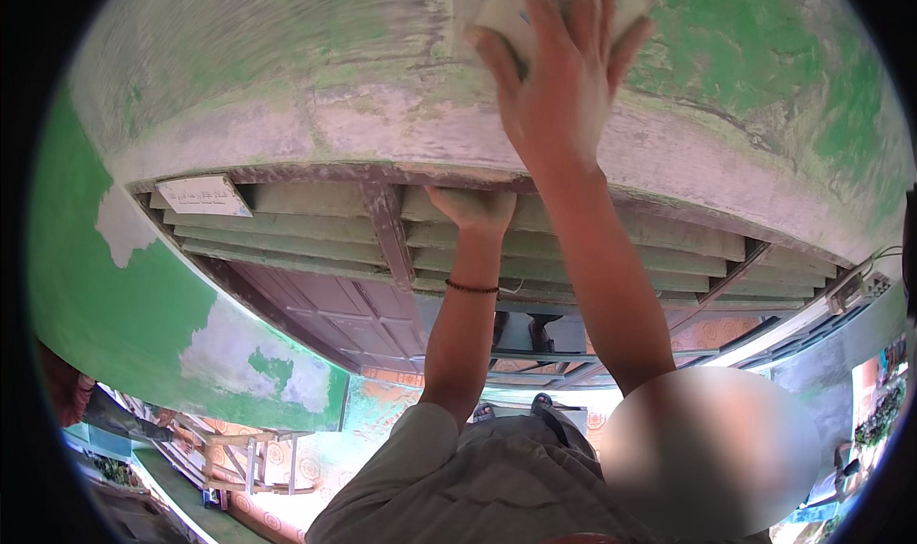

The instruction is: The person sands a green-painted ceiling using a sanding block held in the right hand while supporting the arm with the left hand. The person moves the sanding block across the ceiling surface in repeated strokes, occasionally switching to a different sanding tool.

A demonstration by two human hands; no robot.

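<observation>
My right hand (562,78) lies spread over a pale flat sheet or pad (501,14), perhaps sandpaper, pressing it on the wall (401,42) with worn green paint at the top. Some blue marks show on the sheet. Lower and to the left, my left hand (473,204) reaches up to the dark wooden frame (387,173) above the louvre slats (458,247); its fingers are hidden behind the frame's edge. A dark beaded bracelet (471,287) circles the left wrist.
A small sign with writing (204,195) leans on the slats at left. Below are a panelled door (337,311) and window panes. A wooden trestle or rack (251,461) stands on the patterned tile floor at lower left. Cables hang near a fixture (845,297) at right.
</observation>
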